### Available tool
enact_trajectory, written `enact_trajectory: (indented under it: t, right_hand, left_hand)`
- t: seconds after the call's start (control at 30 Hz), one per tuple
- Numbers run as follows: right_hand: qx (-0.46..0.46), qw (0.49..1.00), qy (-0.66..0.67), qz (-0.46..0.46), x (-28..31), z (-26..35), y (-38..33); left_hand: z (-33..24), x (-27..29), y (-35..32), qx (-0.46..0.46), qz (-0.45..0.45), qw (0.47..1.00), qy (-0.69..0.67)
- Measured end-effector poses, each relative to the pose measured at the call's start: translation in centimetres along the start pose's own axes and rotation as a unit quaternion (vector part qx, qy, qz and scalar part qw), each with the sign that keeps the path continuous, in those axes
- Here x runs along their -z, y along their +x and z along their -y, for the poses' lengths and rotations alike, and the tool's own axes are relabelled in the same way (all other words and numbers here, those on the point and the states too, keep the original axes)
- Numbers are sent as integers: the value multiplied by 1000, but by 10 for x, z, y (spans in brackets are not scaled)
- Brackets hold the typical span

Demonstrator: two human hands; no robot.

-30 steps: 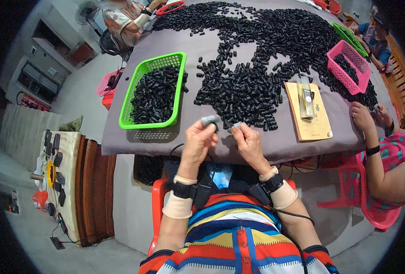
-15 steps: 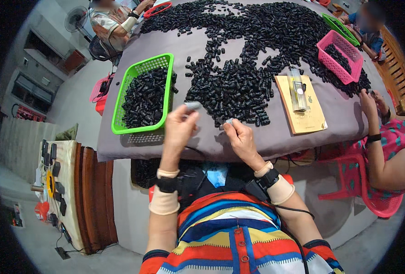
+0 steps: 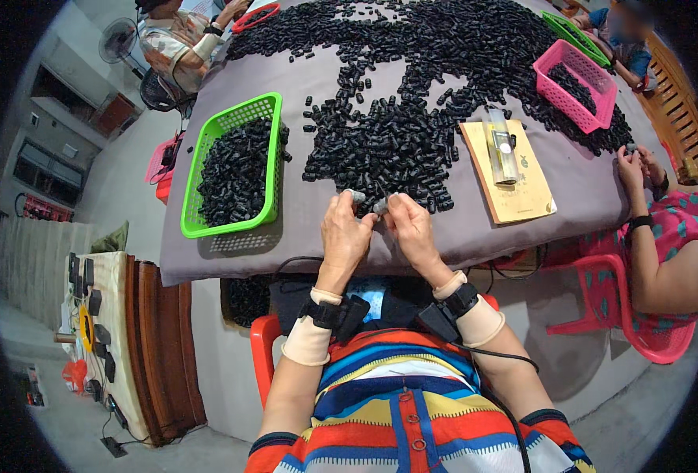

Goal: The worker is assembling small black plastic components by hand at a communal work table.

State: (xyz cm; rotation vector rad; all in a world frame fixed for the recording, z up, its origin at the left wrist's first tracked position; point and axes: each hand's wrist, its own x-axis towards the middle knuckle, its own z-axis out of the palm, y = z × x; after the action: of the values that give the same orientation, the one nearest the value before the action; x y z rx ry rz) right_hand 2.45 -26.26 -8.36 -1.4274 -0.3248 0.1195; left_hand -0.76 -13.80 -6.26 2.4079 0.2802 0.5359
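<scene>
At the near edge of a pile of small black ribbed cylindrical pieces (image 3: 388,154), my left hand (image 3: 344,236) and my right hand (image 3: 412,230) meet, fingertips almost touching. Both hands are closed in a pinch, and grey covers sit on some fingertips. Whatever lies between the fingers is too small and hidden to make out. Left of my hands stands a green plastic basket (image 3: 194,185), holding many of the same black pieces.
On the right, a clear plastic ruler-like tool (image 3: 503,162) lies on a tan booklet (image 3: 534,193). Beyond it sits a pink basket (image 3: 601,118). A co-worker's hands (image 3: 636,162) are at the right table edge; other people work at the far corners. Grey cloth (image 3: 286,244) covers the table.
My left hand has come rightward from beside the green basket to meet my right hand. The right hand stays near the pile's front edge. The whole view has shifted slightly.
</scene>
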Motion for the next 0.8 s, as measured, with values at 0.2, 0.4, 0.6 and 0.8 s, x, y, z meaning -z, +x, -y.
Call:
enact_trajectory:
  t: [0.2, 0.4, 0.6, 0.8]
  right_hand:
    - [13, 1000, -25, -3, -2, 0, -1]
    - [24, 999, -32, -5, -2, 3, -1]
    - [18, 999, -43, 11, -1, 2, -1]
    - [10, 999, -34, 10, -1, 6, -2]
  left_hand:
    - [33, -2, -2, 85, 37, 985, -144]
    - [11, 5, -9, -60, 36, 997, -36]
    - [13, 5, -14, -56, 21, 994, -89]
    - [20, 12, -6, -12, 1, 992, -125]
